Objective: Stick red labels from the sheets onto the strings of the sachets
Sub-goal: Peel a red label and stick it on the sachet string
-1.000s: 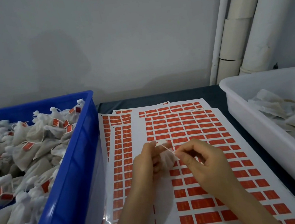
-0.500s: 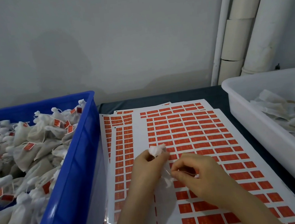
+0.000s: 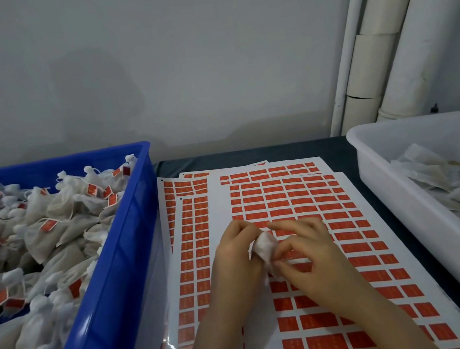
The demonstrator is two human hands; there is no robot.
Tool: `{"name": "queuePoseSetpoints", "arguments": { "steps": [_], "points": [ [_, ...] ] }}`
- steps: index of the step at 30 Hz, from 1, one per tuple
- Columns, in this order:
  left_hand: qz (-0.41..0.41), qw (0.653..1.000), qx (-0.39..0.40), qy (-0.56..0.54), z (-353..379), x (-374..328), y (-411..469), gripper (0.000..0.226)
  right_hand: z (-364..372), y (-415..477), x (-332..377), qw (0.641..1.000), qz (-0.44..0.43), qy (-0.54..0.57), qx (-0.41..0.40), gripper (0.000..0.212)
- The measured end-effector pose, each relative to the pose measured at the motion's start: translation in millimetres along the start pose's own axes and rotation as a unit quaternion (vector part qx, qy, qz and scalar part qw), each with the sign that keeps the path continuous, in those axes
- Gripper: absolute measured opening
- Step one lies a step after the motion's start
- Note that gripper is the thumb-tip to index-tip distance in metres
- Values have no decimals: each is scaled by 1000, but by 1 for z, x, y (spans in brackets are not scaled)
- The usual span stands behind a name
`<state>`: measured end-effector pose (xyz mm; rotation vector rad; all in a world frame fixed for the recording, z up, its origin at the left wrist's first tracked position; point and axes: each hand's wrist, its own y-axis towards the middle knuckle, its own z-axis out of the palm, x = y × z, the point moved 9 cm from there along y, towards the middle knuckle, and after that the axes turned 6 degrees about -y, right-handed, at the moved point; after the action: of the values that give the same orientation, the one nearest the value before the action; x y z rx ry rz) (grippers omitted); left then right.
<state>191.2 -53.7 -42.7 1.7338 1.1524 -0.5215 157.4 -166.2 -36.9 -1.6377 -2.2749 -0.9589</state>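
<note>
On our left, the blue bin (image 3: 114, 302) holds the labelled sachets (image 3: 48, 223), close enough, we judge, for dropping finished ones in. Over the label sheets (image 3: 220, 210), laid flat for easy peeling, our left hand (image 3: 234, 262) curls round one sachet (image 3: 264, 246) to steady it. Our right hand (image 3: 312, 254) pinches at its near edge, though we cannot tell whether string or label lies between those fingertips. Plain sachets (image 3: 435, 174) wait in the white tub (image 3: 397, 198) on our right.
</note>
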Motion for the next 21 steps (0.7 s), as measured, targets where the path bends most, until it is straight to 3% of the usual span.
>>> {"name": "queuePoseSetpoints", "arguments": {
  "steps": [3, 7, 11, 14, 21],
  "points": [
    [41, 999, -14, -7, -2, -9, -1, 4, -1, -1, 0, 1000, 2, 16, -17, 7],
    [36, 997, -57, -43, -12, -14, -3, 10, -7, -2, -7, 998, 23, 16, -50, 8],
    [-136, 979, -128, -86, -24, 17, -7, 27, -12, -3, -5, 996, 24, -10, -89, 19],
    [-263, 955, -77, -112, -10, 39, -12, 27, -16, -4, 3, 990, -16, -52, -127, 19],
    [-427, 875, 4, -229, 14, 57, -24, 21, -20, -7, 11, 972, -71, -123, -186, 18]
  ]
}}
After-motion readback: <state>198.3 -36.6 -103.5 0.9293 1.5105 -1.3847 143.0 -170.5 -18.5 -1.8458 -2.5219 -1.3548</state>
